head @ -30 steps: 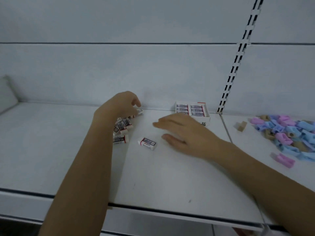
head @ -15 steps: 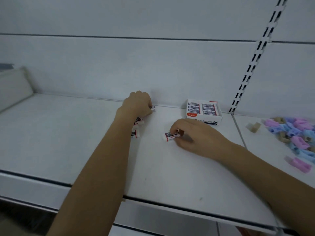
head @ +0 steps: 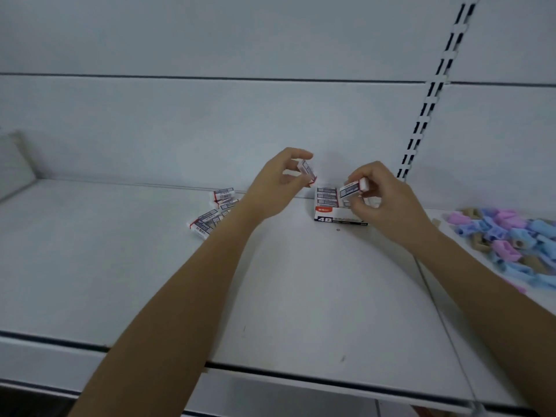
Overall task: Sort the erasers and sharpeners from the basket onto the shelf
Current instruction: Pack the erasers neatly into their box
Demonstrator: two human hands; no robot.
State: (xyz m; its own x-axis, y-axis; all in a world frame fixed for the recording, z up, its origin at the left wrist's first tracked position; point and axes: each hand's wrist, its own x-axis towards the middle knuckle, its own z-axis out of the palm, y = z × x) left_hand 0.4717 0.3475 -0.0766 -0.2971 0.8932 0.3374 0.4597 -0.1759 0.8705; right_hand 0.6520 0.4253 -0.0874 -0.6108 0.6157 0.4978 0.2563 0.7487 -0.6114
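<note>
1. The left grip (head: 279, 182) pinches a white rectangular eraser in a blue-and-red paper sleeve (head: 306, 171) between thumb and curled fingertips, raised above the shelf.
2. The right grip (head: 382, 197) pinches a second sleeved white eraser (head: 352, 189) just over the open white cardboard box marked 4B (head: 331, 213).
3. The step likely goes best if each eraser is turned label-up, lined up with the rows already boxed, and lowered into a free slot without nudging its neighbours.
4. More loose sleeved erasers (head: 215, 215) lie heaped left of the box on the white metal shelf (head: 301, 296); the pastel plastic sharpeners (head: 511, 239) sit piled well to the right.
</note>
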